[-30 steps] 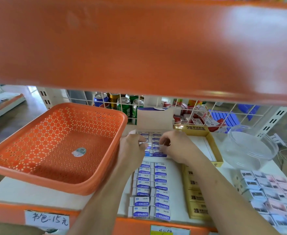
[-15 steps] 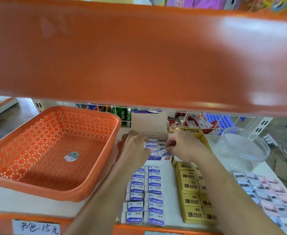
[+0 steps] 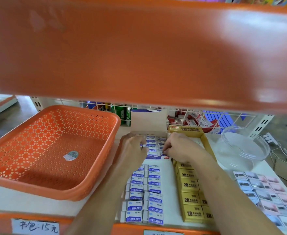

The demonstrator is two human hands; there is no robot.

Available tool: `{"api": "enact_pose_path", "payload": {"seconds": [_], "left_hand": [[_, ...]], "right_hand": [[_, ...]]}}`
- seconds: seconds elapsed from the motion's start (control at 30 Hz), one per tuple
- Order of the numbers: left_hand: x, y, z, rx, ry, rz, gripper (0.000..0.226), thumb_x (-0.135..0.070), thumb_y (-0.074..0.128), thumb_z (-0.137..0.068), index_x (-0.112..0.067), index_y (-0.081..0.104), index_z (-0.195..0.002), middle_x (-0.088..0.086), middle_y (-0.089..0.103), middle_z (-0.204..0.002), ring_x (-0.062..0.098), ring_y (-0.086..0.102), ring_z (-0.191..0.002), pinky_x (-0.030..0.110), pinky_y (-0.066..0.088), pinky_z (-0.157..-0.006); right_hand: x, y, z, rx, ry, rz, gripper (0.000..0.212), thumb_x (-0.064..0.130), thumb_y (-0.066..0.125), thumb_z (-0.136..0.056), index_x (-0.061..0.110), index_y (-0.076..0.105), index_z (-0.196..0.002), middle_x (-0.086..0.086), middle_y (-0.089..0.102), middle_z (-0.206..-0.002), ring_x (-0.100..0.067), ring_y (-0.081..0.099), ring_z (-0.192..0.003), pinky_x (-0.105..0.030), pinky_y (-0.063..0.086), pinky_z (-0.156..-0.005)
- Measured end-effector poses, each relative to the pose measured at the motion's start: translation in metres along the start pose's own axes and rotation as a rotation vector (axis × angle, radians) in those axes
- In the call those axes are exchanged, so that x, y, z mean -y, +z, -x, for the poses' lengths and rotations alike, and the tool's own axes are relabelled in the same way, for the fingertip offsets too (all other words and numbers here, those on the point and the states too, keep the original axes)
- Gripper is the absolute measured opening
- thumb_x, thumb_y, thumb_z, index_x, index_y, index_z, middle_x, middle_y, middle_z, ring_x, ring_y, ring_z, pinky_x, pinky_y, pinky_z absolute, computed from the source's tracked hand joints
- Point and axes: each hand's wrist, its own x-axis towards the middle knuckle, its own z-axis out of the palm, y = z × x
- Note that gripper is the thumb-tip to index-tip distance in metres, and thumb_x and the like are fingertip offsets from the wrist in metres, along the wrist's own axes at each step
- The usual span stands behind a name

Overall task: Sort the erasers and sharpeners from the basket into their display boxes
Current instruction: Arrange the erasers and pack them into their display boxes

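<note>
At frame centre, my left hand [image 3: 134, 150] pinches an eraser [image 3: 141, 145] over the blue display box [image 3: 154, 157]; my right hand [image 3: 178, 148] curls beside it, grip unclear. The basket [image 3: 37, 158] at left is empty, yet eraser rows [image 3: 144, 192] at lower centre lie unboxed.

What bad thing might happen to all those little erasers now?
The left hand and right hand reach over the loose eraser rows by the front edge of the shelf, so a careless sweep might knock some off. Both crowd the blue display box; packed erasers might tip out of line.
</note>
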Motion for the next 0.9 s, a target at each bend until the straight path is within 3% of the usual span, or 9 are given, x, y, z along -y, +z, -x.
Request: {"api": "enact_pose_path", "payload": {"seconds": [0.1, 0.17, 0.23, 0.33, 0.43, 0.53, 0.63, 0.9], "left_hand": [[-0.001, -0.008, 0.013, -0.018, 0.075, -0.014, 0.025, -0.019, 0.064, -0.09, -0.014, 0.066, -0.114, 0.002, 0.053, -0.126, 0.015, 0.054, -0.111, 0.008, 0.023, -0.086], [-0.001, -0.015, 0.022, -0.015, 0.094, 0.012, 0.019, -0.016, 0.065, -0.089, -0.014, 0.068, -0.108, -0.001, 0.055, -0.114, 0.013, 0.055, -0.103, 0.011, 0.033, -0.089], [0.0, -0.023, 0.032, 0.023, 0.104, 0.005, 0.006, -0.013, 0.065, -0.088, -0.017, 0.069, -0.091, -0.005, 0.059, -0.096, 0.009, 0.059, -0.084, 0.017, 0.046, -0.08], [0.001, -0.034, 0.049, 0.131, 0.091, -0.028, 0.013, -0.015, 0.063, -0.088, -0.019, 0.065, -0.076, -0.008, 0.06, -0.078, 0.003, 0.057, -0.067, 0.021, 0.049, -0.067], [-0.003, -0.048, 0.065, 0.222, 0.101, -0.041, 0.02, -0.025, 0.061, -0.09, -0.02, 0.063, -0.07, -0.01, 0.058, -0.068, 0.002, 0.054, -0.055, 0.017, 0.044, -0.054], [-0.005, -0.059, 0.078, 0.423, 0.024, -0.009, 0.016, -0.039, 0.063, -0.088, -0.027, 0.063, -0.077, -0.014, 0.06, -0.074, -0.004, 0.055, -0.066, 0.009, 0.04, -0.059], [-0.003, -0.063, 0.086, 0.55, -0.048, -0.035, 0.018, -0.046, 0.073, -0.077, -0.038, 0.058, -0.083, -0.02, 0.053, -0.091, -0.006, 0.053, -0.086, 0.016, 0.045, -0.082], [-0.007, -0.061, 0.087, 0.611, -0.098, -0.11, 0.024, -0.04, 0.076, -0.077, -0.028, 0.065, -0.095, -0.012, 0.059, -0.094, 0.007, 0.055, -0.098, 0.02, 0.047, -0.082]], "right_hand": [[-0.001, 0.002, 0.002, -0.022, -0.009, 0.017, 0.02, 0.014, 0.056, -0.093, 0.015, 0.072, -0.106, -0.002, 0.067, -0.109, -0.016, 0.06, -0.094, -0.023, 0.046, -0.077], [0.002, 0.003, 0.007, -0.14, -0.03, -0.009, 0.019, 0.013, 0.056, -0.092, 0.014, 0.071, -0.104, -0.001, 0.067, -0.107, -0.014, 0.06, -0.093, -0.023, 0.048, -0.08], [0.011, 0.002, 0.018, -0.214, -0.09, -0.079, 0.015, 0.015, 0.058, -0.09, 0.015, 0.072, -0.095, 0.002, 0.068, -0.097, -0.008, 0.059, -0.083, -0.018, 0.047, -0.072], [0.026, -0.002, 0.044, 0.009, -0.197, -0.145, 0.011, 0.025, 0.065, -0.086, 0.018, 0.074, -0.087, 0.009, 0.067, -0.083, -0.006, 0.06, -0.074, -0.02, 0.048, -0.063], [0.033, 0.0, 0.066, 0.168, -0.215, -0.121, 0.013, 0.032, 0.071, -0.082, 0.022, 0.071, -0.091, 0.014, 0.062, -0.084, -0.004, 0.058, -0.076, -0.021, 0.047, -0.064], [0.036, 0.009, 0.075, 0.237, -0.169, -0.049, 0.021, 0.032, 0.074, -0.079, 0.025, 0.067, -0.097, 0.014, 0.058, -0.087, -0.007, 0.058, -0.082, -0.025, 0.048, -0.068], [0.039, 0.016, 0.076, 0.281, -0.137, -0.009, 0.023, 0.028, 0.075, -0.078, 0.025, 0.066, -0.099, 0.01, 0.062, -0.092, -0.011, 0.059, -0.083, -0.024, 0.044, -0.062], [0.04, 0.02, 0.078, 0.31, -0.115, -0.038, 0.023, 0.026, 0.074, -0.078, 0.025, 0.066, -0.099, 0.009, 0.065, -0.096, -0.011, 0.062, -0.085, -0.031, 0.051, -0.072]]}}
